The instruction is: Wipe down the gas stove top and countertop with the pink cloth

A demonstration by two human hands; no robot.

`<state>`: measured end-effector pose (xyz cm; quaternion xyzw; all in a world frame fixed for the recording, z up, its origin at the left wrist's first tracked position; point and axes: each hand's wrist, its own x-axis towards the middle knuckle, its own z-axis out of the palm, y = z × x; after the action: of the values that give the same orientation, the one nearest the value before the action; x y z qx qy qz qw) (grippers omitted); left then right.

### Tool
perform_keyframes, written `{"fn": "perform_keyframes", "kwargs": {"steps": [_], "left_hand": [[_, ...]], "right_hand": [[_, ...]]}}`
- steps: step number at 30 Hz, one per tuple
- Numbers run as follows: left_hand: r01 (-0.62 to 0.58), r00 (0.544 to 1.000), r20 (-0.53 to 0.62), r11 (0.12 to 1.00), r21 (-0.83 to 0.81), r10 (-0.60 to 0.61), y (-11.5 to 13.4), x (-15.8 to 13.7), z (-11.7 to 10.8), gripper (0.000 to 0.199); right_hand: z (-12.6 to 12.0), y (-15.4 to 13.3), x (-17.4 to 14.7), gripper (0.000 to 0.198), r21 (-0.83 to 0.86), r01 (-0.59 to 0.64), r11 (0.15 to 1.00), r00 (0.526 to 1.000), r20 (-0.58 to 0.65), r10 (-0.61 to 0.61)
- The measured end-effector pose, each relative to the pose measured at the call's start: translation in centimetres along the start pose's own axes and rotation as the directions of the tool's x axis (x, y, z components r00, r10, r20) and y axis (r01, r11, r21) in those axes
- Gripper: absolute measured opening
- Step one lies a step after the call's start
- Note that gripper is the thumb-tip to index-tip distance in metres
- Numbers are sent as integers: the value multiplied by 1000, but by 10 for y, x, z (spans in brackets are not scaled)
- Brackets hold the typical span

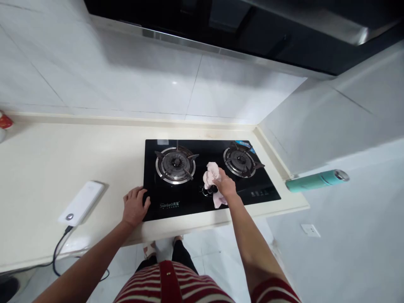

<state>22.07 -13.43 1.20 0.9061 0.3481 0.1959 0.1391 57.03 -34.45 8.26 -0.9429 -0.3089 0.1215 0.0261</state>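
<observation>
A black glass gas cooktop with two burners is set in the cream counter. My right hand is closed around a crumpled pale pink cloth above the middle of the glass. Part of the cloth hangs below the hand, beside the control knob, which is partly hidden. To the left lies the left burner, and to the right the right burner. My left hand rests with fingers spread on the counter at the cooktop's left edge, holding nothing.
On the counter at left lies a white power bank with a black cable. A teal bottle stands at the right corner. A dark range hood overhangs the cooktop. A red-and-white object is cut off at far left.
</observation>
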Motion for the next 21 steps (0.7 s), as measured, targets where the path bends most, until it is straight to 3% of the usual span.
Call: {"fn": "perform_keyframes", "kwargs": {"steps": [6, 12, 17, 21], "left_hand": [[-20, 1000, -6, 1000, 11, 20, -2, 0, 1, 32], [-20, 1000, -6, 1000, -22, 19, -1, 0, 1, 33], [-25, 1000, -7, 999, -25, 25, 0, 0, 1, 32], [-24, 1000, -2, 999, -34, 24, 0, 0, 0, 31]], "right_hand": [[6, 5, -34, 62, -2, -33, 999, 999, -41, 33], [39, 2, -87, 58, -1, -171, 985, 980, -103, 170], [67, 16, -160, 54, 124, -10, 992, 996, -86, 20], [51, 59, -198, 54, 381, 103, 919, 991, 45, -129]]}}
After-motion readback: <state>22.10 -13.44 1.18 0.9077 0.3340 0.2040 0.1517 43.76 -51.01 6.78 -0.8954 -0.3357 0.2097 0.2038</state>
